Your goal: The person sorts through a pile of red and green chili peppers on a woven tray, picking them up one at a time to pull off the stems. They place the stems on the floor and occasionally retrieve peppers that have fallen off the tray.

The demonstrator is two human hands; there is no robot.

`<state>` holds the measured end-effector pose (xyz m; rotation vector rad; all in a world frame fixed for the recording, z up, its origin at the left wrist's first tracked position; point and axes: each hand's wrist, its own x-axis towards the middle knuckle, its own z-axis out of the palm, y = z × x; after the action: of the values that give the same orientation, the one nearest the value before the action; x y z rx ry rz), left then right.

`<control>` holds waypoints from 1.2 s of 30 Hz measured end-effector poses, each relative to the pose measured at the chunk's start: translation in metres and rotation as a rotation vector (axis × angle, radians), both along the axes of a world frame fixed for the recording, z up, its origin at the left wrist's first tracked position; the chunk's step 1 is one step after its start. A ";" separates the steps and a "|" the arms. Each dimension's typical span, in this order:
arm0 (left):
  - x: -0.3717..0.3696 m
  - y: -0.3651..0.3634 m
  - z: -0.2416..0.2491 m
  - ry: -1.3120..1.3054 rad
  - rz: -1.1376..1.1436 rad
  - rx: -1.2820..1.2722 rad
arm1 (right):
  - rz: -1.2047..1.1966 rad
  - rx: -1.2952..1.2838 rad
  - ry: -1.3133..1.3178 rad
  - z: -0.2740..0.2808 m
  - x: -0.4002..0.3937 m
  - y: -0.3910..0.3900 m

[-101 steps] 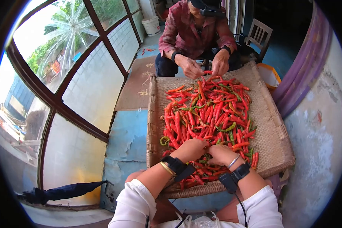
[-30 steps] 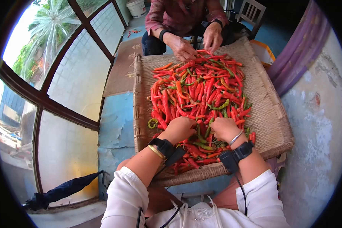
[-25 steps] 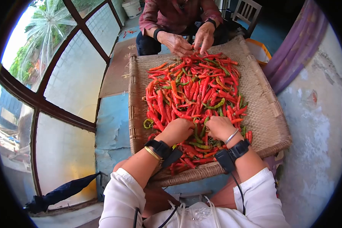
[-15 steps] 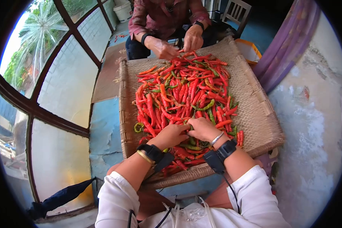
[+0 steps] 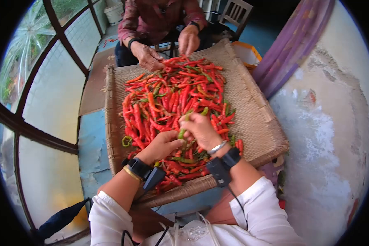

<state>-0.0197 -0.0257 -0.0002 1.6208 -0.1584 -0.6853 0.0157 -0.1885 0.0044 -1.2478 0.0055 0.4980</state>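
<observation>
A large heap of red chili peppers (image 5: 176, 100), with some green and orange ones among them, lies on a woven tray (image 5: 254, 119) in front of me. My right hand (image 5: 201, 130) is closed on a green chili pepper (image 5: 181, 133) above the near part of the heap. Just left of it, my left hand (image 5: 162, 146) has its fingers pinched together by the lower end of that chili. What the left fingertips hold is too small to make out.
Across the tray, another person's two hands (image 5: 149, 57) are at the far end of the heap. A yellow-rimmed container (image 5: 250, 55) stands beyond the tray's right side. Windows (image 5: 49, 102) line the left; a purple curtain (image 5: 293, 45) hangs before the right wall.
My hands have moved apart slightly, and a green chili now shows in my right hand. The other person's hands have separated. The whole view has shifted, with the tray now further left.
</observation>
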 end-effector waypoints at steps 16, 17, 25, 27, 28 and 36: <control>0.030 0.041 -0.007 -0.440 0.245 0.453 | 0.084 -0.865 -0.744 -0.006 0.010 -0.014; 0.027 0.038 -0.013 -0.634 0.158 0.523 | 0.089 -0.863 -0.734 -0.009 0.006 -0.015; 0.006 0.006 -0.023 -0.743 -0.003 0.896 | 0.505 -1.460 -0.785 -0.010 0.000 -0.010; 0.008 0.008 -0.024 -0.728 -0.015 0.865 | 0.554 -1.491 -0.743 -0.008 0.000 -0.009; 0.010 0.009 -0.025 -0.715 -0.023 0.835 | 0.589 -1.498 -0.724 -0.006 -0.001 -0.008; 0.005 0.027 0.005 -0.681 0.032 0.627 | 0.797 -1.615 -0.740 -0.011 -0.011 -0.011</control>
<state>-0.0146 0.0009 0.0043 2.4150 -0.4406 -0.1206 0.0045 -0.1990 -0.0070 -3.0031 -0.9052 0.6782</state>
